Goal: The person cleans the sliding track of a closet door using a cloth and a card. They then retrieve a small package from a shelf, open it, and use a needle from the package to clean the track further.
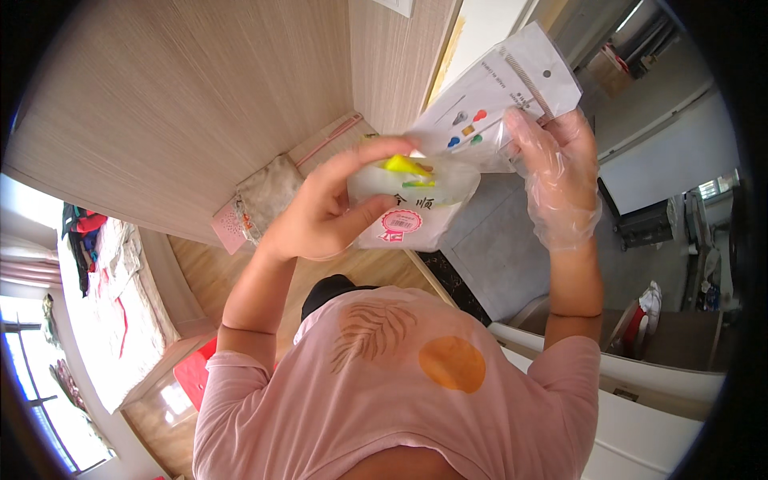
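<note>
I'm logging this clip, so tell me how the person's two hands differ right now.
The right hand wears a thin clear disposable glove; the left hand is bare. The right hand grips the flat white packet with coloured dots, fingers upward; the left hand curls round the soft clear bag with a pink round sticker, thumb beneath. Both are raised before the chest, each holding packaging.

Both arms are raised, elbows bent. The bare left hand (320,214) pinches with thumb and fingers; the gloved right hand (560,172) grips with fingers upright.
</note>
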`<action>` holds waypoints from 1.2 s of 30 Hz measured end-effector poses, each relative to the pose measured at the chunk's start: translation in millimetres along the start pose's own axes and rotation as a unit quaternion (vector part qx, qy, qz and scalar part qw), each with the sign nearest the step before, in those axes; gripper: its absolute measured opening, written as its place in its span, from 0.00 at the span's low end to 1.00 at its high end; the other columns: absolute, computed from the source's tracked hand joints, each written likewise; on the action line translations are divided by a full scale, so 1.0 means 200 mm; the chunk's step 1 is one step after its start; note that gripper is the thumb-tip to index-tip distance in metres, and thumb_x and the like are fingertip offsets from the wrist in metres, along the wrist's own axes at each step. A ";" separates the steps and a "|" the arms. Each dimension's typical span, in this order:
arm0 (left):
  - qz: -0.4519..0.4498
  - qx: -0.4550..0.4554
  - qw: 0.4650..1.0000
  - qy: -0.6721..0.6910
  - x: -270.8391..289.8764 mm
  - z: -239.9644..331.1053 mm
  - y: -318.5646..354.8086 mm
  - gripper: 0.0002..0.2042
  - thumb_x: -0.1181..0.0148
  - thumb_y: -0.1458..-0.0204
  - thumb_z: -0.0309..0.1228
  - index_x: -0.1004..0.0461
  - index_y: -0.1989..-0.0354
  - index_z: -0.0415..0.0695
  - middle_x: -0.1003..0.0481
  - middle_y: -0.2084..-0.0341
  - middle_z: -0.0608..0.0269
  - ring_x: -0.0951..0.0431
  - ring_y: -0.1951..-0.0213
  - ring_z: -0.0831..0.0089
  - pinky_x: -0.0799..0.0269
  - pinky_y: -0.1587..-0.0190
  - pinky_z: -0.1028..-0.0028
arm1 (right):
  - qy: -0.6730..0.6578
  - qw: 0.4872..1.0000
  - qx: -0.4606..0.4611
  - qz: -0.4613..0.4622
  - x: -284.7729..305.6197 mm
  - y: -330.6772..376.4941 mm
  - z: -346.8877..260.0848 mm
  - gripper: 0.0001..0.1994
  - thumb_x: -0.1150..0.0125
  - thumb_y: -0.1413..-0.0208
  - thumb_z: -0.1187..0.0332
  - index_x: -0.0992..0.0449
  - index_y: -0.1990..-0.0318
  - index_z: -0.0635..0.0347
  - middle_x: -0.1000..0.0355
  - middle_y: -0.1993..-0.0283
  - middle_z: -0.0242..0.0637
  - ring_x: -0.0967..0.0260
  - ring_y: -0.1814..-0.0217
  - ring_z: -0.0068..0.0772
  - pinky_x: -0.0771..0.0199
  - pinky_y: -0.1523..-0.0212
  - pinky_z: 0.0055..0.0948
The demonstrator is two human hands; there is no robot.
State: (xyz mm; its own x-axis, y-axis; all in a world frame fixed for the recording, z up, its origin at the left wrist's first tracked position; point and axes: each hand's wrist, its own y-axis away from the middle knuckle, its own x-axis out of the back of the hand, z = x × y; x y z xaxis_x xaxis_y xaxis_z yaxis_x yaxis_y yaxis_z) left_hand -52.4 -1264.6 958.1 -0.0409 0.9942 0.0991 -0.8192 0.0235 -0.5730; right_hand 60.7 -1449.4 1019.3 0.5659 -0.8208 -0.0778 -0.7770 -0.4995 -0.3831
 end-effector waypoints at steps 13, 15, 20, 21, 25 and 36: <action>0.079 0.230 0.944 0.221 0.01 -0.12 0.09 0.31 0.48 0.54 0.15 0.50 0.39 0.42 0.30 0.59 0.63 0.31 0.57 0.78 0.36 0.53 0.77 | -0.078 0.990 -0.114 0.012 0.06 -0.04 0.32 0.18 0.47 0.47 0.71 0.36 0.49 0.68 0.33 0.54 0.39 0.35 0.53 0.30 0.35 0.53 0.29; 0.088 0.245 0.939 0.225 0.00 -0.13 0.11 0.30 0.48 0.53 0.16 0.48 0.40 0.42 0.30 0.59 0.63 0.31 0.57 0.78 0.35 0.53 0.77 | -0.055 0.995 -0.086 0.016 0.04 -0.01 0.35 0.19 0.46 0.48 0.71 0.36 0.49 0.67 0.33 0.54 0.38 0.35 0.53 0.30 0.35 0.53 0.29; 0.119 0.275 0.922 0.243 0.00 -0.17 0.18 0.20 0.47 0.48 0.21 0.42 0.46 0.40 0.29 0.59 0.61 0.28 0.59 0.76 0.30 0.56 0.76 | -0.105 0.985 -0.134 0.031 0.01 0.02 0.41 0.14 0.41 0.50 0.70 0.32 0.56 0.63 0.31 0.65 0.31 0.37 0.67 0.18 0.36 0.67 0.19; 0.134 0.291 0.914 0.247 0.00 -0.17 0.19 0.18 0.47 0.48 0.23 0.40 0.48 0.41 0.29 0.61 0.62 0.28 0.61 0.78 0.30 0.59 0.77 | -0.114 0.982 -0.150 0.032 0.01 0.03 0.44 0.14 0.41 0.50 0.70 0.32 0.56 0.63 0.31 0.65 0.30 0.37 0.67 0.18 0.36 0.67 0.19; 0.171 0.323 0.891 0.269 -0.02 -0.25 0.26 0.12 0.46 0.48 0.26 0.35 0.55 0.42 0.26 0.67 0.65 0.27 0.67 0.82 0.29 0.66 0.80 | -0.113 0.978 -0.173 0.028 -0.04 0.06 0.53 0.16 0.42 0.50 0.71 0.33 0.53 0.64 0.31 0.64 0.30 0.36 0.66 0.18 0.36 0.66 0.18; 0.178 0.374 0.868 0.273 -0.01 -0.42 0.49 0.08 0.47 0.47 0.25 0.34 0.59 0.42 0.26 0.68 0.65 0.26 0.69 0.81 0.28 0.69 0.81 | -0.106 0.981 -0.160 0.019 -0.16 0.18 0.79 0.22 0.45 0.50 0.76 0.39 0.46 0.66 0.34 0.55 0.33 0.37 0.56 0.19 0.35 0.55 0.19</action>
State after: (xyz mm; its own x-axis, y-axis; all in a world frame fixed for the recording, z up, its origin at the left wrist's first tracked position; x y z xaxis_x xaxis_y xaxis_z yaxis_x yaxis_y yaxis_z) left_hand -85.7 -1254.8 833.4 -0.2579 0.8306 -0.4936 -0.9608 -0.1667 0.2214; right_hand 58.2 -1396.9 863.5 0.5531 -0.7813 -0.2893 -0.8263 -0.5588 -0.0707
